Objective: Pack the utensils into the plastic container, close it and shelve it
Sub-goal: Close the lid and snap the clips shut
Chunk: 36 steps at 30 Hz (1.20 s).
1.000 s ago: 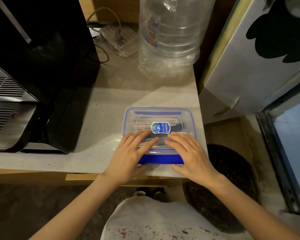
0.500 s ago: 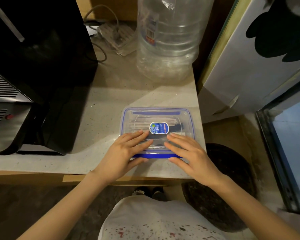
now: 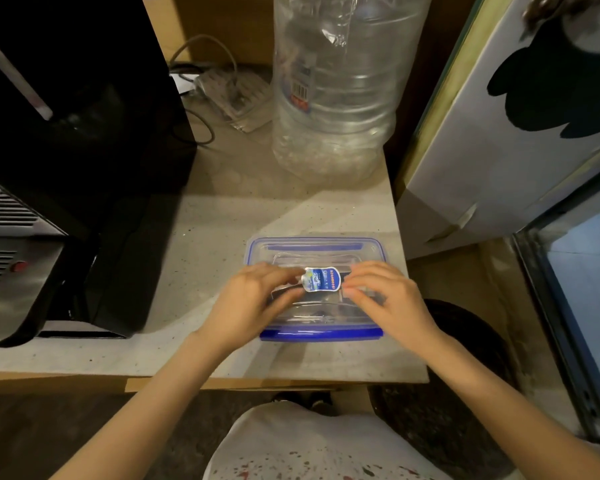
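A clear plastic container [image 3: 312,243] with a blue-rimmed lid sits on the stone counter [image 3: 201,258], near its front right corner. A blue and white sticker [image 3: 321,279] marks the lid's middle. Pale utensils [image 3: 309,261] show faintly through the lid. My left hand [image 3: 253,299] rests on the lid to the left of the sticker, fingers bent and blurred. My right hand [image 3: 388,299] rests on the lid to the sticker's right, fingers also bent. The blue front latch [image 3: 321,335] lies flat along the near edge, with neither hand on it.
A big clear water bottle [image 3: 340,98] stands behind the container. A black appliance [image 3: 66,150] fills the counter's left side, with a power strip [image 3: 236,95] and cables at the back. A white panel [image 3: 516,133] leans at the right. A dark round object [image 3: 465,358] is on the floor below.
Both hands have slid from the near edge of the lid up to its middle, beside the sticker, and their fingers have curled. The blue front latch now shows in full.
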Each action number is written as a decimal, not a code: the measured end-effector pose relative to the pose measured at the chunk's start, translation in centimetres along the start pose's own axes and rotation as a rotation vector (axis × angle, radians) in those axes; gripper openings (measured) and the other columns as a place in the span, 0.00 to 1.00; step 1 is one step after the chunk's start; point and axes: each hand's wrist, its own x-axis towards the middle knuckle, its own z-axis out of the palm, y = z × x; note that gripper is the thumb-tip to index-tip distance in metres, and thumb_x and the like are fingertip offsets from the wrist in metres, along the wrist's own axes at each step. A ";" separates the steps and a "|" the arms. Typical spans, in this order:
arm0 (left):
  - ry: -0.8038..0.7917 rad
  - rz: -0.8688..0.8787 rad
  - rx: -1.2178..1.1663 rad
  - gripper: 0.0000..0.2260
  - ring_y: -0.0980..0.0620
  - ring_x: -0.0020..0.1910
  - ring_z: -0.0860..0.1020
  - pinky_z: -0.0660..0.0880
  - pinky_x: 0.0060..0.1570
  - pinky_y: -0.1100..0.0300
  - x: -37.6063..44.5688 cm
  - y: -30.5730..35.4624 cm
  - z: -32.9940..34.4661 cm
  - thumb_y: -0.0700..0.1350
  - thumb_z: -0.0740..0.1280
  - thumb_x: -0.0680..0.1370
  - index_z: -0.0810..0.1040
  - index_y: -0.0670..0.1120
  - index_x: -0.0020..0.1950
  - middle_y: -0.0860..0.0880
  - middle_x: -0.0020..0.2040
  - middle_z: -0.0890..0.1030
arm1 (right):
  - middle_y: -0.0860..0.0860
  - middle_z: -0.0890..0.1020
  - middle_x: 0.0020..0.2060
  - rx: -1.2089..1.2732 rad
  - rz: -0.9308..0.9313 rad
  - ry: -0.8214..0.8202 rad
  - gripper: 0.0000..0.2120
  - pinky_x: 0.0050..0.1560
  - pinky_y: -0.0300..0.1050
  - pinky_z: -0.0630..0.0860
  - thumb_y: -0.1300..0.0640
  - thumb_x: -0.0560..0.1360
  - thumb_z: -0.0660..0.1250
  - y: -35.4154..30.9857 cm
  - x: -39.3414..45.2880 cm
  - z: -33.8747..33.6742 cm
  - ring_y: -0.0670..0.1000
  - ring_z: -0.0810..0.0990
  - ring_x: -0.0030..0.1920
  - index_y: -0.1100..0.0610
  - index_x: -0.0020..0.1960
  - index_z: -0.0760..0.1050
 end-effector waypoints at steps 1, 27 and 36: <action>0.041 -0.028 -0.006 0.22 0.52 0.44 0.80 0.74 0.45 0.61 0.9 -0.3 -0.1 0.60 0.56 0.76 0.78 0.46 0.57 0.48 0.45 0.85 | 0.53 0.83 0.46 -0.023 0.013 0.015 0.12 0.57 0.32 0.69 0.52 0.72 0.65 0.3 1.0 -0.4 0.43 0.75 0.52 0.59 0.48 0.81; 0.012 -0.512 -0.308 0.21 0.51 0.46 0.77 0.72 0.46 0.63 7.2 -4.0 0.4 0.52 0.76 0.67 0.80 0.44 0.55 0.50 0.49 0.76 | 0.48 0.71 0.55 0.077 0.396 -0.182 0.25 0.55 0.46 0.75 0.48 0.71 0.69 3.1 7.8 -0.8 0.47 0.73 0.56 0.54 0.65 0.70; 0.111 -0.475 -0.314 0.15 0.52 0.40 0.76 0.70 0.38 0.68 7.3 -4.0 0.4 0.49 0.77 0.65 0.84 0.42 0.47 0.48 0.43 0.77 | 0.51 0.77 0.49 0.118 0.336 -0.130 0.15 0.52 0.45 0.76 0.53 0.72 0.69 2.4 7.6 -0.7 0.50 0.77 0.50 0.58 0.57 0.77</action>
